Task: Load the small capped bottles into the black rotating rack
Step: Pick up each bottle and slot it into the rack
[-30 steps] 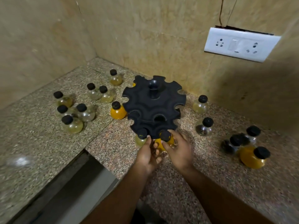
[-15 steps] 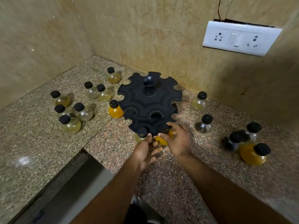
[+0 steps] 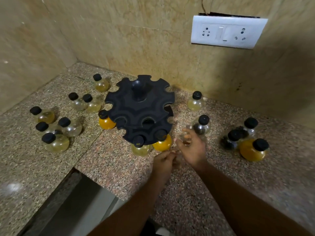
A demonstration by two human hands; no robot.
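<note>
The black rotating rack (image 3: 139, 106) stands on the granite counter near the corner. Two bottles hang in its lower tier at the front: a pale yellow bottle (image 3: 140, 149) and an orange bottle (image 3: 162, 143). My right hand (image 3: 191, 148) hovers just right of the orange bottle, fingers spread, holding nothing. My left hand (image 3: 164, 161) is below the rack's front, fingers loosely curled and empty. Another orange bottle (image 3: 105, 121) stands against the rack's left side. Loose capped bottles lie in a left group (image 3: 56, 132) and a right group (image 3: 245, 143).
A dark-filled bottle (image 3: 202, 125) and a pale bottle (image 3: 196, 102) stand right of the rack. A large orange bottle (image 3: 254, 149) is far right. A white socket plate (image 3: 227, 31) is on the wall. The counter edge drops to a gap (image 3: 71, 205) at lower left.
Both hands let go of the orange bottle, which now hangs in the rack's lower tier. The right hand moved right and opened; the left hand drew back toward me.
</note>
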